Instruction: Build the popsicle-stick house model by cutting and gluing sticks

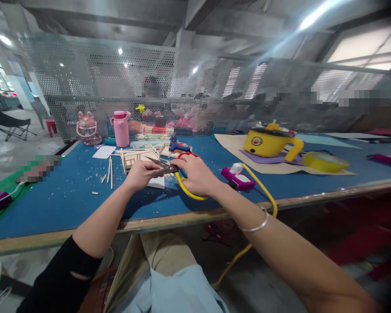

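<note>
My right hand (pixel 195 174) is wrapped round a pair of scissors (pixel 164 170) with red handles. Their dark blades stand apart and point left, towards my left hand (pixel 140 174). The thumb and fingers of that hand are pinched together beside the blades; what lies between them is too small to make out. Just behind the hands stands a small frame of wooden sticks (pixel 128 161). Loose wooden sticks (pixel 110 174) lie to its left. A blue glue gun (pixel 179 146) rests behind the scissors. Under my right hand loops a yellow cable (pixel 190 194).
A purple power strip (pixel 237 179) with a white plug lies right of my hand. Further right are a yellow electric pot (pixel 263 143) and a roll of yellow tape (pixel 326 161). A pink bottle (pixel 121 130) stands at the back before a perforated metal screen (pixel 111 78).
</note>
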### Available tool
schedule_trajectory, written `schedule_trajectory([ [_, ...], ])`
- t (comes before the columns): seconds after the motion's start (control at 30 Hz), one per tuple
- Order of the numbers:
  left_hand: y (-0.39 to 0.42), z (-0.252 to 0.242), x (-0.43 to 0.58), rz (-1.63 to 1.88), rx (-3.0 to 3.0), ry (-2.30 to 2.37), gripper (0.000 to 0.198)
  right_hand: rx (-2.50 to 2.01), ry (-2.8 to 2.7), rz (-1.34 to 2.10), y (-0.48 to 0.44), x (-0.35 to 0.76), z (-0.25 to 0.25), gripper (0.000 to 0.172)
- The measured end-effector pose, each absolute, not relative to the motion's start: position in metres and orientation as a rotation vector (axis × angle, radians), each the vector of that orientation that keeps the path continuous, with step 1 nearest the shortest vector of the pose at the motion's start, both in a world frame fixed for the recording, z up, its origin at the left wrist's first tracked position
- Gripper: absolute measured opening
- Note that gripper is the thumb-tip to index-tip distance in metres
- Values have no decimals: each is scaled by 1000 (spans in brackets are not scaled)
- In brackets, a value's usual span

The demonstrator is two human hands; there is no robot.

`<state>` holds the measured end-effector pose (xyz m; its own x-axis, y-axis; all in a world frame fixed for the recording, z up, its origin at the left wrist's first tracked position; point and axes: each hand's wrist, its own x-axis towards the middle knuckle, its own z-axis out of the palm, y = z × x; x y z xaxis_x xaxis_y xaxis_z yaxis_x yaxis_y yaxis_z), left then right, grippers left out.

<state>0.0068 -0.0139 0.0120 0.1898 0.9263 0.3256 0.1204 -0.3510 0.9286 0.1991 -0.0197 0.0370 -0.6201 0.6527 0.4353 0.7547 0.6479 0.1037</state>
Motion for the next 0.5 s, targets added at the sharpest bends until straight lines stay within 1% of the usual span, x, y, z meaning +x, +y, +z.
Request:
schedule_trajectory([
  [0.23, -12, 8, 7, 1280, 1657, 998, 9, -1095, -2499, -414, -22, 198, 37, 42],
  [0.5, -15, 10, 9, 1308, 1510, 886, 13, -1072, -2484, -343, -23, 199, 38, 42],
])
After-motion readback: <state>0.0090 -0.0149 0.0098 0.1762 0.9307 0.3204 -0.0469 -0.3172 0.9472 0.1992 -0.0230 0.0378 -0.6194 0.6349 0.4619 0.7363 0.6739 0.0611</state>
